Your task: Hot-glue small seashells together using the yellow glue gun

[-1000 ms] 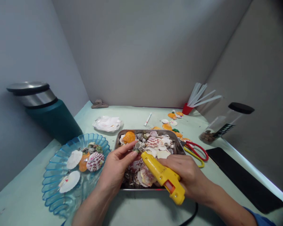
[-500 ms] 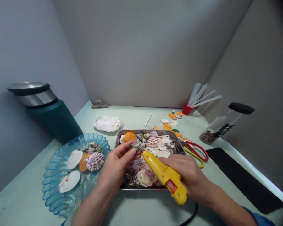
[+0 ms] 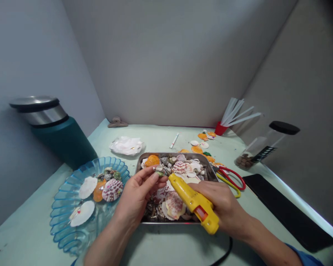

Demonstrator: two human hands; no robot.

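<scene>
Between the thumb and fingers of my left hand (image 3: 137, 194) is a small snail-like seashell (image 3: 159, 169), pinched above the metal tray (image 3: 180, 222). My right hand (image 3: 222, 205) is wrapped round a yellow glue gun (image 3: 192, 201), its nozzle end pointing up and left, close to the small shell. I cannot make out whether the tip touches the shell. Beneath both hands, the tray holds many shells, among them a pinkish scallop shell (image 3: 174, 204) and an orange scallop shell (image 3: 152, 160).
At left, a blue fluted plate (image 3: 57, 212) carries several shells, with a teal bottle (image 3: 62, 138) behind. Scissors (image 3: 233, 178), a black phone-like slab (image 3: 285, 210) and a clear jar (image 3: 256, 149) lie right. Farther back are a red cup (image 3: 220, 128) of glue sticks and a plastic packet (image 3: 127, 145).
The glue gun has shifted slightly up, and its nozzle has drawn back a little from the small shell. My left hand has tilted the shell slightly.
</scene>
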